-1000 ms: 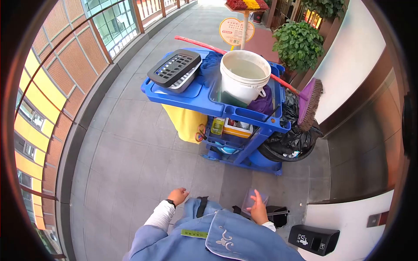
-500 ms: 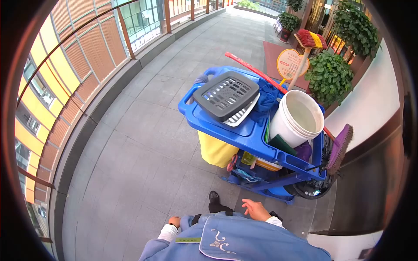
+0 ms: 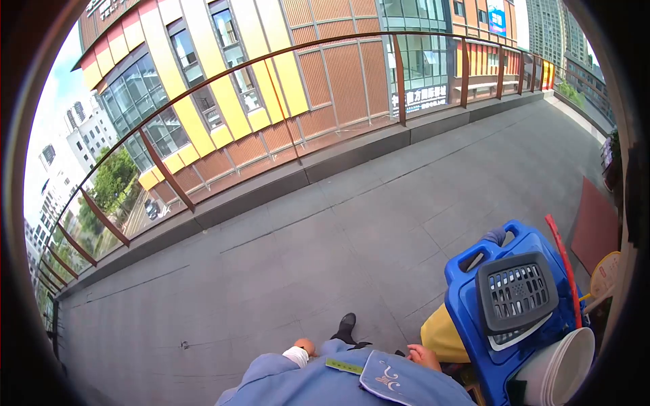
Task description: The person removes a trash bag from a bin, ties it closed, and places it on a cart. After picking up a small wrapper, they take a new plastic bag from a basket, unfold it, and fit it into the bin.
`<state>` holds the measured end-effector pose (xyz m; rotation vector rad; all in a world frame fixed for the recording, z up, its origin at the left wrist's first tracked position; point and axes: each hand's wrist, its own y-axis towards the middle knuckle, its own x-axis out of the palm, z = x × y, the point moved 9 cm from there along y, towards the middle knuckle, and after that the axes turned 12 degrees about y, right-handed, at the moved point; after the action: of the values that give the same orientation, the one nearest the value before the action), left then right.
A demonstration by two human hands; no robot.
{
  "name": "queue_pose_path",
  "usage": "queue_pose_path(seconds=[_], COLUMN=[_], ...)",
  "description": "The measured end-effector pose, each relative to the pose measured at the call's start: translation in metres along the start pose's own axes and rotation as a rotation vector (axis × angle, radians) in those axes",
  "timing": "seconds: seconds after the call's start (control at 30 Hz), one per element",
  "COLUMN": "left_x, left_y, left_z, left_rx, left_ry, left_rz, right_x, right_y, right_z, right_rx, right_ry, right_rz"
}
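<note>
The cart [image 3: 464, 304] is standing on the floor [image 3: 271, 271], just beside my right hand [image 3: 423, 356], whose fingers are hanging loose and holding nothing. My left hand [image 3: 304, 347] is mostly hiding, so I cannot tell about its fingers. The cart is looking heavy and stiff to me, so I am picking its blue rim to grab.

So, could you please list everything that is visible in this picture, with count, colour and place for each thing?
cart: one, blue, lower right on the floor
basket: one, dark grey, on top of the cart
bucket: one, white, at the cart's near end
long handle: one, red, along the cart's right side
bag: one, yellow, at the cart's left side
mat: one, dark red, floor at right edge
railing: one, brown, along the terrace edge
shoe: one, black, bottom centre
left hand: one, white cuff, bottom centre
right hand: one, empty, beside the bag
</note>
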<state>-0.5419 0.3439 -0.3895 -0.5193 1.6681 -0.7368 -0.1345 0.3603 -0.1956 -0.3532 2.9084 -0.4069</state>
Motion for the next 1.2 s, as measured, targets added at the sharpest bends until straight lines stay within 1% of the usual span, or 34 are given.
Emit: queue_pose_path(seconds=[0.03, 0.07, 0.13, 0.17, 0.27, 0.3, 0.33, 0.37, 0.43, 0.53, 0.63, 0.67, 0.77, 0.83, 0.9, 0.93, 0.97, 1.0, 1.07, 1.2], left_x=[0.005, 0.003, -0.012, -0.025, -0.006, 0.003, -0.038, -0.079, -0.108, -0.156, -0.198, -0.203, -0.211, -0.208, -0.202, -0.214, -0.213, -0.219, -0.261, -0.361], left_y=[0.014, 0.023, 0.034, 0.035, 0.122, 0.148, 0.140, 0.121, 0.156, 0.200, 0.214, 0.227, 0.259, 0.287, 0.330, 0.343, 0.354, 0.368, 0.386, 0.431], left_z=[-0.007, -0.014, -0.025, -0.040, -0.127, -0.149, -0.159, -0.178, -0.206, -0.231, -0.231, -0.229, -0.218, -0.204, -0.192, -0.187, -0.185, -0.184, -0.185, -0.177], left_rx=[-0.047, -0.018, 0.056, -0.004, -0.458, -0.523, -0.493, -0.615, -0.641, -0.572, -0.538, -0.544, -0.557, -0.548, -0.450, -0.399, -0.427, -0.404, -0.361, -0.368], left_ry=[-0.052, -0.038, -0.013, -0.063, -0.476, -0.561, -0.564, -0.786, -0.917, -0.815, -0.876, -0.874, -0.861, -0.839, -0.571, -0.436, -0.440, -0.451, -0.480, -0.421], left_rz=[-0.043, -0.074, -0.140, -0.230, -0.086, -0.073, -0.120, -0.064, 0.069, 0.198, 0.084, 0.072, 0.017, -0.043, 0.005, 0.031, -0.087, -0.110, -0.143, -0.052], right_x=[0.001, 0.001, 0.005, 0.010, 0.021, 0.024, 0.026, 0.030, 0.033, 0.027, 0.014, 0.008, -0.022, -0.042, -0.063, -0.072, -0.083, -0.097, -0.127, -0.187], right_y=[0.020, 0.041, 0.083, 0.106, 0.168, 0.187, 0.206, 0.227, 0.267, 0.312, 0.333, 0.343, 0.365, 0.385, 0.408, 0.422, 0.433, 0.446, 0.474, 0.525], right_z=[0.025, 0.051, 0.047, 0.039, 0.003, -0.007, -0.016, -0.026, -0.043, -0.058, -0.066, -0.067, -0.054, -0.044, -0.042, -0.045, -0.048, -0.050, -0.059, -0.069], right_rx=[-0.007, -0.013, 0.029, 0.051, 0.090, 0.102, 0.110, 0.114, 0.101, 0.091, 0.162, 0.191, 0.254, 0.284, 0.297, 0.292, 0.284, 0.275, 0.245, 0.171], right_ry=[-0.006, -0.012, -0.026, -0.028, -0.028, -0.031, -0.032, -0.032, -0.016, 0.014, -0.048, -0.081, -0.151, -0.111, -0.094, -0.103, -0.119, -0.139, -0.193, -0.329], right_rz=[-0.011, -0.022, -0.032, -0.027, 0.022, 0.032, 0.043, 0.052, 0.080, 0.114, 0.091, 0.072, 0.161, 0.237, 0.297, 0.300, 0.302, 0.306, 0.307, 0.308])
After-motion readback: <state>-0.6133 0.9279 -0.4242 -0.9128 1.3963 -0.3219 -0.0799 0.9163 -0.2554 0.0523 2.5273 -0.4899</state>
